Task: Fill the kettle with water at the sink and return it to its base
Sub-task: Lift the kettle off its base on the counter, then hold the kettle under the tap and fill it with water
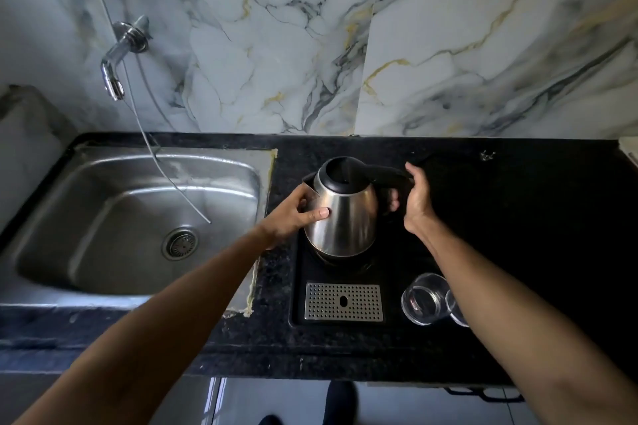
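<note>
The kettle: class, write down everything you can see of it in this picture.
The kettle has a rounded body of shiny brushed metal, with a black lid, black handle and a small spout toward the sink. It looks tilted, its bottom at the round base on a black tray. The left hand presses its spout side, thumb on the metal. The right hand grips the handle, fingers curled under. Whether it holds water cannot be seen.

No legible text, label, brand, number or sign appears on the kettle [341, 214], its tray [300, 286], the counter [518, 217] or the wall [310, 28].
</note>
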A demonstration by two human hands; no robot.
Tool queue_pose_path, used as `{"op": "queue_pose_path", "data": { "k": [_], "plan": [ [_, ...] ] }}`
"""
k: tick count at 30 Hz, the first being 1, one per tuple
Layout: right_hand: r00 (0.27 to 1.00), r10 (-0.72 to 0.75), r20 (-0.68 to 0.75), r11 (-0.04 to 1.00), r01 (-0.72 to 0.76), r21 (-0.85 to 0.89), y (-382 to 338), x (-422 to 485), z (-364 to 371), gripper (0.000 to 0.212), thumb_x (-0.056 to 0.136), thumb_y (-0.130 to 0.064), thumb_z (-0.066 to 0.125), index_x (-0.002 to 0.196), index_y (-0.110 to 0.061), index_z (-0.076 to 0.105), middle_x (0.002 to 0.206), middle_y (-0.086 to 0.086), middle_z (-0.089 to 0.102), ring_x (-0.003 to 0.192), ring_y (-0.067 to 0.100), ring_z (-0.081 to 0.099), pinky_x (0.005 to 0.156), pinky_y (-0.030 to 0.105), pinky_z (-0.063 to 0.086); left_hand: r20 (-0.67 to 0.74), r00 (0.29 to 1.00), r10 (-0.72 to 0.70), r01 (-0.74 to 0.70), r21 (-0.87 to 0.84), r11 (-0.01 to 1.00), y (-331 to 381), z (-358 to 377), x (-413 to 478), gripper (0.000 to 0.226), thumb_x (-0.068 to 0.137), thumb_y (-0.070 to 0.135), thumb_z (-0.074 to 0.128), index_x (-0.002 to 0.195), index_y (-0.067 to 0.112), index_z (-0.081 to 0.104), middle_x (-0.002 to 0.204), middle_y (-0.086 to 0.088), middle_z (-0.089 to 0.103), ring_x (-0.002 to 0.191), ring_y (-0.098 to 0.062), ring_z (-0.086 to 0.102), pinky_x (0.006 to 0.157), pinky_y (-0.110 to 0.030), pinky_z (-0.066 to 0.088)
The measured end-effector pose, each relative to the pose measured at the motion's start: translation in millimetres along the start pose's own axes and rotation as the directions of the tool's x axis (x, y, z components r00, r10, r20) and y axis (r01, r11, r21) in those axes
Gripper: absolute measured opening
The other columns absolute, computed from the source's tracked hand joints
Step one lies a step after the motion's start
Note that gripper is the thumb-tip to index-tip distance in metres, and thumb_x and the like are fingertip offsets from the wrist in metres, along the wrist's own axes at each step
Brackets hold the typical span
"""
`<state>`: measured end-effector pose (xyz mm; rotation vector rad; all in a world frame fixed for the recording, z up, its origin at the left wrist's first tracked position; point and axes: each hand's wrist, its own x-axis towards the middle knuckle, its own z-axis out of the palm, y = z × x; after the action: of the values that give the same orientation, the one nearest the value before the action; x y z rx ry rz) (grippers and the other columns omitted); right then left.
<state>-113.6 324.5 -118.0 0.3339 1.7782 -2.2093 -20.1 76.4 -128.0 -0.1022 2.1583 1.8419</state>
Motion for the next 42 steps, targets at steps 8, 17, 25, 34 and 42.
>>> {"op": "queue_pose_path", "data": {
  "k": [8, 17, 25, 34, 42],
  "plan": [
    [0.999, -0.019, 0.031, 0.999, 0.018, 0.042, -45, 7, 89, 0.037, 0.079, -0.042, 0.045, 0.051, -0.019, 0.053, 0.044, 0.000, 0.046, 0.034, 0.015, 0.032, 0.036, 0.022, 0.021, -0.328, 0.931, 0.158, -0.122, 0.127, 0.984, 72, -69, -33, 0.093, 0.070, 0.048, 0.082, 0.147, 0.032, 0.032, 0.145, 0.001, 0.044, 0.131, -0.017, 0.045, 0.103, -0.035, 0.042],
    [0.992, 0.030, 0.122, 1.000, -0.030, -0.004, -25, -5, 207, 0.033, 0.071, -0.047, 0.047, 0.054, -0.019, 0.051, 0.047, 0.000, 0.046, 0.038, 0.015, 0.032, 0.039, 0.024, 0.021, -0.436, 0.706, 0.558, 0.178, 0.872, 0.456, 104, -121, -69, 0.077, 0.072, 0.065, 0.070, 0.129, 0.015, 0.058, 0.156, -0.009, 0.035, 0.150, -0.031, 0.014, 0.116, -0.050, 0.018],
    [0.996, -0.038, 0.076, 0.997, 0.043, -0.066, 9, -7, 282, 0.036, 0.070, -0.046, 0.046, 0.051, -0.016, 0.053, 0.042, 0.002, 0.046, 0.036, 0.016, 0.036, 0.038, 0.024, 0.025, -0.472, 0.754, 0.456, 0.070, 0.748, 0.660, 64, -194, -78, 0.064, 0.077, 0.042, 0.077, 0.128, 0.011, 0.055, 0.157, -0.009, 0.029, 0.149, -0.032, 0.016, 0.116, -0.056, 0.020],
    [0.993, -0.049, -0.112, 0.999, 0.051, 0.013, 57, 8, 351, 0.034, 0.065, -0.043, 0.054, 0.057, -0.010, 0.056, 0.040, 0.001, 0.045, 0.033, 0.014, 0.037, 0.036, 0.020, 0.026, -0.287, 0.835, 0.469, -0.012, 0.844, 0.537, 47, -272, -74, 0.070, 0.079, 0.030, 0.073, 0.139, 0.010, 0.042, 0.163, -0.013, 0.014, 0.148, -0.032, 0.019, 0.116, -0.055, 0.019],
    [0.990, -0.065, -0.126, 0.996, 0.071, 0.047, 80, 19, 393, 0.030, 0.078, -0.029, 0.045, 0.053, -0.017, 0.056, 0.044, 0.003, 0.047, 0.037, 0.016, 0.040, 0.036, 0.022, 0.029, 0.003, 0.749, 0.662, -0.303, 0.891, 0.339, 62, -288, -52, 0.088, 0.084, 0.048, 0.067, 0.153, 0.010, 0.027, 0.164, -0.020, 0.012, 0.149, -0.038, 0.018, 0.121, -0.049, 0.019]
  ]
}}
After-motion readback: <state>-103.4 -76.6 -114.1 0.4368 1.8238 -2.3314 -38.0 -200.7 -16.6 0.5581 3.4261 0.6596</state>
